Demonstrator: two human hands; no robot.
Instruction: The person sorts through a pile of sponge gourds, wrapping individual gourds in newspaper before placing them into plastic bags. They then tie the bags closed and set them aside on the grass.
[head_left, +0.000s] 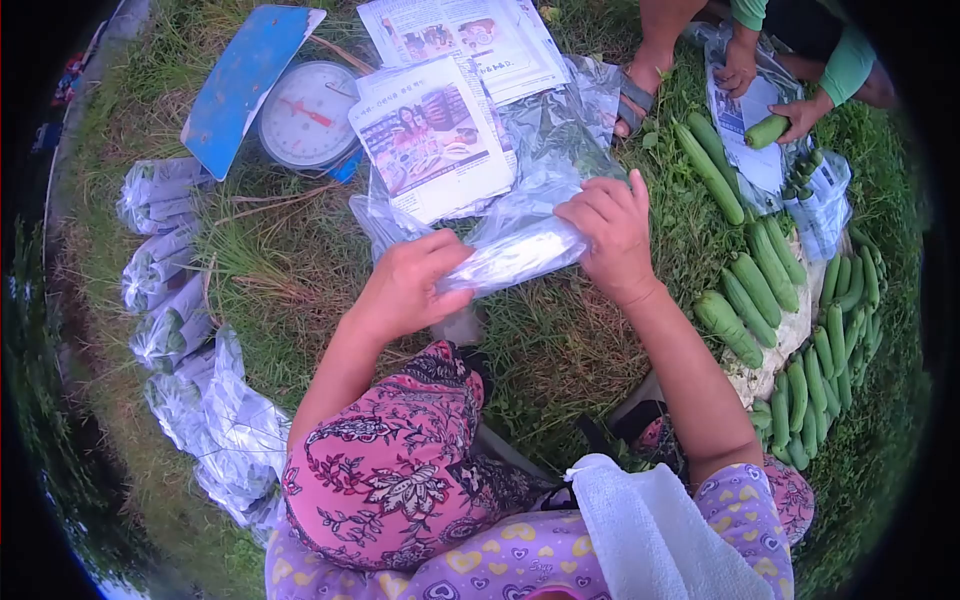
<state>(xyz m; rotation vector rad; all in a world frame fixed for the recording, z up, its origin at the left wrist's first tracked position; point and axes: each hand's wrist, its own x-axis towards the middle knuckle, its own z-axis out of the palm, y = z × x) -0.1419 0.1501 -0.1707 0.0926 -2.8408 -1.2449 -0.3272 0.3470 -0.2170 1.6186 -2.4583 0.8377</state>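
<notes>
A clear plastic bag (525, 255) is stretched between my two hands in front of my knees. My left hand (412, 283) pinches its left end between thumb and fingers. On the other end, the fingers of my right hand (612, 232) are closed over the plastic, the thumb pointing up. Just beyond the bag lies a stack of newspaper sheets (430, 140), with more newspaper (510, 50) behind it. Loose clear plastic (565, 130) spreads beside the paper to the right.
A dial scale (308, 115) with a blue pan (250, 85) stands at the upper left. Wrapped bundles (165, 270) line the left side. Long green gourds (755, 290) lie at the right. Another person's hand (800, 115) holds a gourd (767, 131) over newspaper.
</notes>
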